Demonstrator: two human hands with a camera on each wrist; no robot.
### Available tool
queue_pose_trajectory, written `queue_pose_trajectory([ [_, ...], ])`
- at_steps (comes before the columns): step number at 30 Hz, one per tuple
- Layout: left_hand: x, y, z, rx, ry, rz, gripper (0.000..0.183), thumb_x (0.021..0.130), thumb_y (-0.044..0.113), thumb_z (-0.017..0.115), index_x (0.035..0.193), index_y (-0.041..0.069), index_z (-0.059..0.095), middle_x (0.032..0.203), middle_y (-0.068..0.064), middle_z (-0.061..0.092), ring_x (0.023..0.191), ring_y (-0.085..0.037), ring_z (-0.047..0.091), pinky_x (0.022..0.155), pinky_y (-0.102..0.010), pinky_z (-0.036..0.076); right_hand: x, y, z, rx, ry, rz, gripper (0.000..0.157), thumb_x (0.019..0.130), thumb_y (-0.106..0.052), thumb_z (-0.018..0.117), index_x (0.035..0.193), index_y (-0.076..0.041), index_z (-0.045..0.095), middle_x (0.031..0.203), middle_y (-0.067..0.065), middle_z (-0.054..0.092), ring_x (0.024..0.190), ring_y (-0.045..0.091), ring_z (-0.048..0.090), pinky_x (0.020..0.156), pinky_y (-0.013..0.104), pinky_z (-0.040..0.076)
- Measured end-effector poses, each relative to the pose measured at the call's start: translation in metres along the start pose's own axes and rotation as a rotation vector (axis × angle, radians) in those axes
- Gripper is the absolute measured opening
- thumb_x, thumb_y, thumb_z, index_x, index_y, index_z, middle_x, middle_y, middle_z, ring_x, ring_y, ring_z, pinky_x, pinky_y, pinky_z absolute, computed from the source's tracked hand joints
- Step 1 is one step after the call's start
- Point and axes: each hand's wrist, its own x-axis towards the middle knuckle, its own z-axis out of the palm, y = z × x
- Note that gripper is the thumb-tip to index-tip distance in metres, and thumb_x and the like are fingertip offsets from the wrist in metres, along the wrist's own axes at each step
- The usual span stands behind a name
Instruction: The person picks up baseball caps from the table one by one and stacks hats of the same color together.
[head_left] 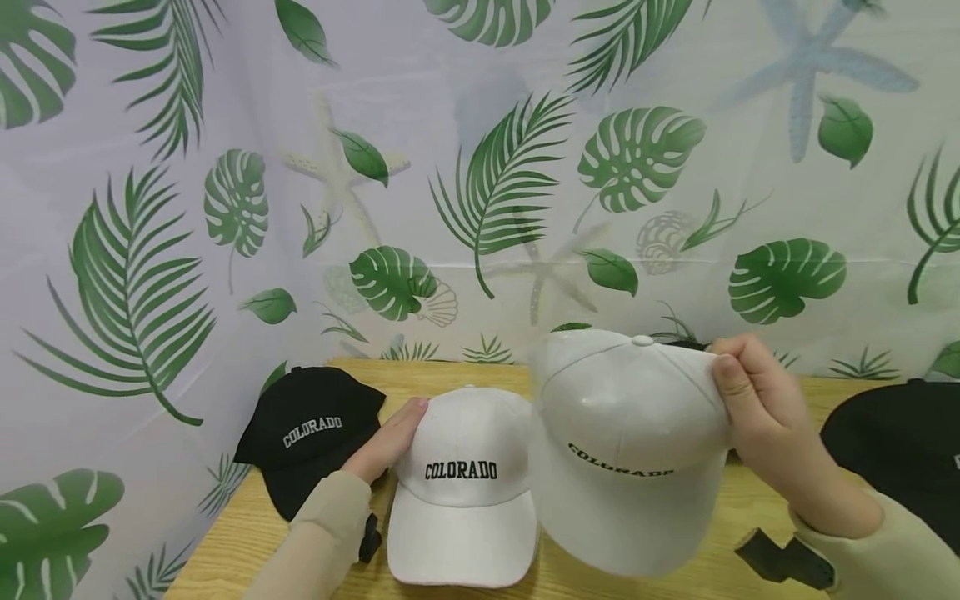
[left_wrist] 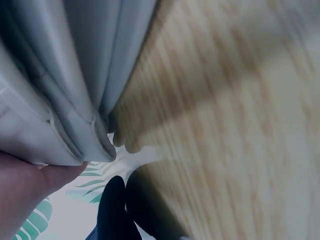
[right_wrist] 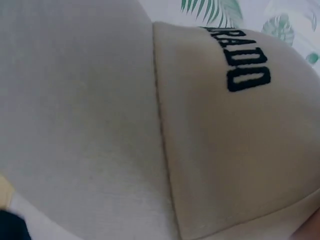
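In the head view a white baseball cap (head_left: 465, 429) lettered COLORADO sits on the wooden table, brim toward me. My left hand (head_left: 392, 440) holds it at its left side, the thumb at the crown; the other fingers are mostly hidden. The left wrist view shows layered white cap edges (left_wrist: 75, 115) above a finger of that hand. To its right, a second white COLORADO cap (head_left: 630, 417) is held up and tilted, its brim pointing down. My right hand (head_left: 765, 412) pinches its right edge. Its crown and brim (right_wrist: 95, 125) fill the right wrist view.
One black COLORADO cap (head_left: 315, 429) stands on the left; another black cap (head_left: 892, 442) lies at the right edge. Something dark (head_left: 682, 343) shows behind the raised cap. The leaf-printed curtain (head_left: 495, 208) hangs right behind the table (head_left: 225, 533).
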Motion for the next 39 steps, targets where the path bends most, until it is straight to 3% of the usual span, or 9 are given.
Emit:
queue_pose_trajectory([
  [4,-0.001,-0.001,0.0,-0.005,-0.003,0.008,0.072,0.092,0.054,0.022,0.14,0.0,0.016,0.144,-0.018,0.014,0.131,-0.031,0.009,0.102,-0.046,0.008,0.0,-0.004,0.025,0.149,-0.064,-0.006,0.015,0.09,0.011,0.033,0.08,0.005,0.043,0.074,0.001,0.042,0.066,0.01,0.039,0.052,0.022,0.031],
  [11,0.001,-0.004,-0.001,-0.002,-0.011,0.051,0.066,0.094,0.05,0.021,0.139,0.002,0.022,0.142,-0.016,0.02,0.13,-0.031,0.014,0.102,-0.046,0.011,0.002,-0.011,0.063,0.178,-0.162,0.036,0.017,0.09,0.009,0.035,0.08,-0.001,0.044,0.072,0.0,0.039,0.066,0.011,0.038,0.054,0.026,0.031],
  [19,0.002,-0.007,-0.005,-0.072,-0.047,0.143,0.063,0.089,0.054,0.034,0.136,0.011,0.033,0.137,-0.009,0.031,0.125,-0.026,0.025,0.1,-0.046,0.019,0.008,0.001,0.093,0.114,-0.267,0.273,0.018,0.095,-0.007,0.037,0.078,-0.004,0.043,0.07,0.003,0.037,0.067,0.015,0.039,0.058,0.028,0.034],
  [24,-0.002,-0.006,-0.007,-0.089,-0.051,0.116,0.068,0.089,0.055,0.033,0.139,0.009,0.026,0.142,-0.012,0.024,0.129,-0.03,0.018,0.101,-0.048,0.015,0.011,0.024,0.112,0.117,-0.285,0.399,0.022,0.096,-0.012,0.036,0.078,-0.003,0.042,0.072,0.007,0.036,0.07,0.02,0.038,0.06,0.03,0.033],
  [28,-0.002,-0.011,-0.01,-0.093,-0.028,0.08,0.071,0.09,0.055,0.03,0.139,0.005,0.024,0.143,-0.014,0.021,0.13,-0.03,0.014,0.102,-0.047,0.012,0.012,0.044,0.124,0.042,-0.272,0.474,0.021,0.096,-0.015,0.037,0.08,-0.004,0.043,0.072,0.006,0.037,0.07,0.02,0.04,0.06,0.031,0.035],
  [30,-0.002,-0.014,-0.012,-0.108,0.004,0.058,0.071,0.09,0.056,0.027,0.136,0.002,0.031,0.141,-0.016,0.025,0.128,-0.031,0.019,0.1,-0.047,0.018,0.011,0.053,0.128,0.007,-0.265,0.492,0.02,0.096,-0.014,0.037,0.08,-0.003,0.043,0.072,0.007,0.039,0.07,0.02,0.04,0.06,0.031,0.036],
  [36,-0.001,-0.02,-0.019,-0.333,0.066,0.009,0.08,0.086,0.062,0.013,0.119,-0.003,0.046,0.123,-0.018,0.045,0.112,-0.032,0.043,0.086,-0.048,0.037,0.007,0.073,0.137,-0.066,-0.271,0.557,0.021,0.097,-0.016,0.036,0.081,-0.004,0.043,0.071,0.007,0.04,0.068,0.02,0.041,0.06,0.031,0.036],
  [39,-0.001,-0.018,-0.021,-0.397,0.058,0.016,0.08,0.085,0.063,0.017,0.119,-0.003,0.046,0.121,-0.017,0.047,0.11,-0.028,0.046,0.085,-0.046,0.039,0.006,0.079,0.141,-0.073,-0.271,0.584,0.02,0.097,-0.015,0.036,0.082,-0.004,0.043,0.071,0.007,0.04,0.068,0.02,0.041,0.06,0.031,0.037],
])
